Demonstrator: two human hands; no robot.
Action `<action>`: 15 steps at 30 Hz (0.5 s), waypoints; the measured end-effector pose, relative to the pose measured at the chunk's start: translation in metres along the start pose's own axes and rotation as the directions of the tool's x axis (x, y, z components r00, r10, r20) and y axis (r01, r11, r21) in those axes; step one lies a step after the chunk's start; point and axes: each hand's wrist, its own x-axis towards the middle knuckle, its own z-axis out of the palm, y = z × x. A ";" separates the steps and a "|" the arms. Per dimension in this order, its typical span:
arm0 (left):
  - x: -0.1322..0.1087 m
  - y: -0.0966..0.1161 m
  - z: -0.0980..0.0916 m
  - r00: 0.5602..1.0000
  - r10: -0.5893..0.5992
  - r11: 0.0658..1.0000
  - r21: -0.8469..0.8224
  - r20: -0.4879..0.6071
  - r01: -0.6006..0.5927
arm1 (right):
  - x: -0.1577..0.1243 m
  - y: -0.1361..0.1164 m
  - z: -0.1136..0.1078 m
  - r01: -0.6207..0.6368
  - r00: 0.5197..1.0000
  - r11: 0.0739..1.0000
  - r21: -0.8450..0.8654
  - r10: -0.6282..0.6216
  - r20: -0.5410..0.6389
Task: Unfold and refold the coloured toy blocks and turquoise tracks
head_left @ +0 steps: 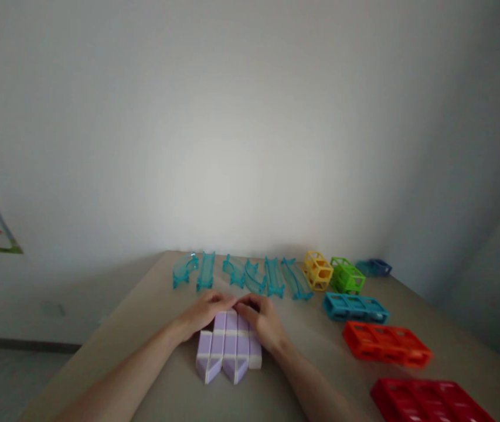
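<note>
A cluster of lavender blocks with whitish edges (231, 346) lies on the table in front of me, several of them side by side in rows. Two wedge-shaped ends point toward me. My left hand (208, 310) curls around the far left side of the cluster, thumb along its far edge. On the other side, my right hand (262, 319) wraps the far right corner with bent fingers. The fingertips of both hands nearly meet behind the blocks, and part of the cluster's far edge is hidden under them.
Clear teal track pieces (274, 276) lie in a row toward the wall. To their right are yellow (317, 271) and green (347, 275) open-frame cubes. Blue (356, 308), orange (385, 343) and red (429, 401) frame blocks line the table's right side.
</note>
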 end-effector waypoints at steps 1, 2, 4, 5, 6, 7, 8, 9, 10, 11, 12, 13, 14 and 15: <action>0.001 -0.001 0.000 1.000 0.009 1.000 0.002 -0.020 -0.009 | 0.000 0.001 0.000 0.006 1.000 0.999 -0.033 -0.006 -0.012; 0.001 -0.002 0.000 1.000 0.016 1.000 0.017 -0.026 -0.016 | 0.000 0.001 -0.001 0.009 1.000 0.998 -0.067 -0.011 -0.026; 0.003 -0.001 0.000 0.999 0.036 0.997 0.067 -0.015 -0.035 | 0.000 0.002 -0.001 0.013 0.998 0.991 -0.135 -0.020 -0.054; 0.003 0.000 0.000 0.999 0.046 0.996 0.082 -0.009 -0.045 | 0.000 0.002 -0.001 0.013 0.998 0.986 -0.166 -0.024 -0.065; 0.004 0.001 0.000 0.999 0.048 0.996 0.077 -0.008 -0.048 | 0.000 0.003 -0.001 0.014 0.997 0.981 -0.192 -0.028 -0.073; 0.005 0.001 0.000 0.999 0.041 0.998 0.054 -0.009 -0.040 | 0.000 0.003 -0.001 0.015 0.997 0.978 -0.209 -0.032 -0.074; 0.006 0.002 0.000 1.000 0.023 1.000 0.019 -0.010 -0.023 | 0.000 0.004 -0.001 0.017 0.997 0.976 -0.215 -0.033 -0.073; 0.007 0.001 0.000 1.000 0.001 1.000 -0.016 -0.006 -0.001 | 0.000 0.005 -0.001 0.018 0.997 0.977 -0.213 -0.034 -0.072; 0.007 0.000 0.000 1.000 -0.017 0.999 -0.039 -0.003 0.017 | 0.000 0.006 -0.001 0.021 0.997 0.979 -0.204 -0.036 -0.069; 0.008 -0.001 0.000 1.000 -0.027 0.999 -0.048 -0.002 0.027 | 0.000 0.007 -0.001 0.024 0.997 0.980 -0.196 -0.039 -0.069; 0.009 -0.003 0.000 1.000 -0.026 0.999 -0.043 -0.006 0.025 | 0.001 0.008 -0.001 0.029 0.996 0.981 -0.193 -0.044 -0.072; 0.009 -0.005 0.000 1.000 -0.015 1.000 -0.028 -0.012 0.014 | 0.001 0.010 -0.001 0.034 0.996 0.979 -0.199 -0.051 -0.079; 0.010 -0.006 0.000 1.000 0.002 1.000 -0.010 -0.020 -0.002 | 0.002 0.010 -0.002 0.041 0.994 0.976 -0.214 -0.061 -0.088; 0.011 -0.007 -0.001 0.999 0.020 1.000 0.010 -0.025 -0.020 | 0.002 0.010 -0.003 0.050 0.992 0.970 -0.238 -0.075 -0.098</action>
